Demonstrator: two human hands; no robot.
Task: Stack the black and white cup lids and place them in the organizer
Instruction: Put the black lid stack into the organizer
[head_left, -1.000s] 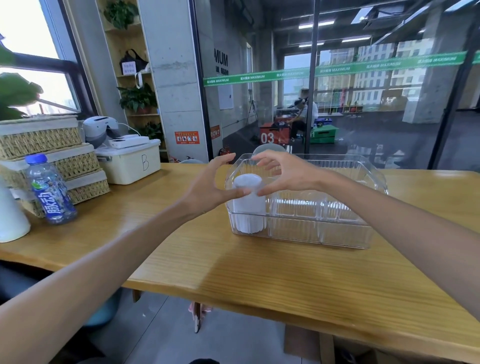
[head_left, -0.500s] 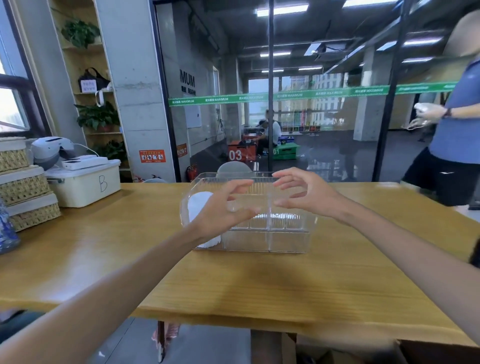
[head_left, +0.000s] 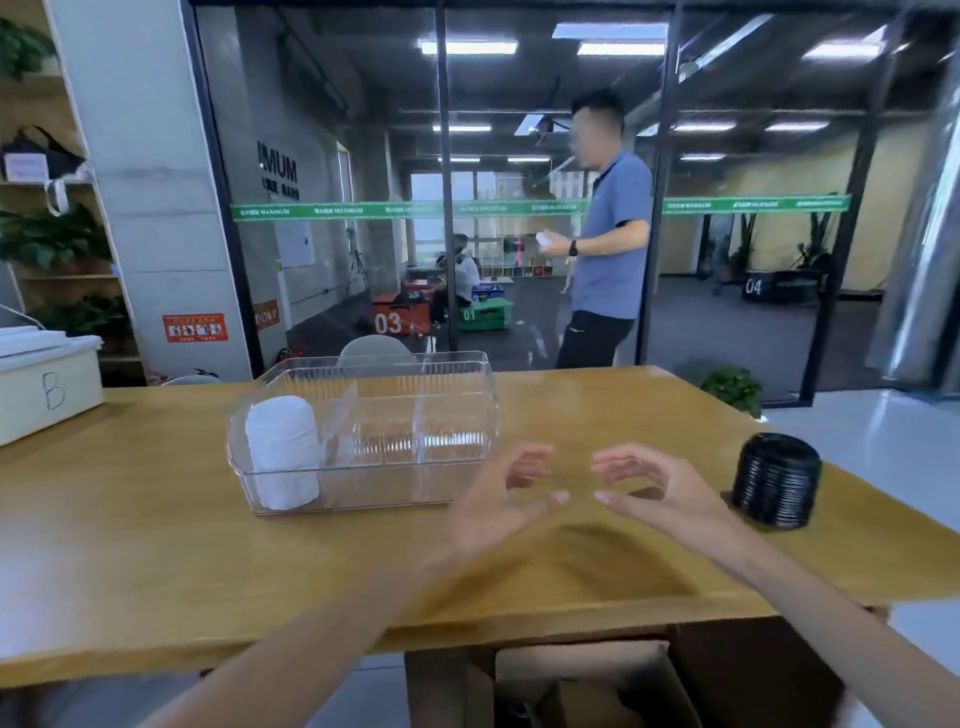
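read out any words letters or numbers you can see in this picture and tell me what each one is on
"B": handwritten on the white storage box at the table's left.
"03": red crate behind the glass.
"01": green crate.
"04": dark box at far right.
"MUM": letters on the grey wall, cut off.
"MAXIMUM": repeated on the green glass stripe; its smaller characters are unreadable.
Red warning sign: too blurred.

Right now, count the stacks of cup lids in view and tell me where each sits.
2. The white stack stands in the organizer's left compartment; the black stack stands on the table, right of both hands.

wooden table (head_left: 156, 545), glass partition (head_left: 363, 130), concrete pillar (head_left: 140, 156), ceiling lights (head_left: 467, 47).
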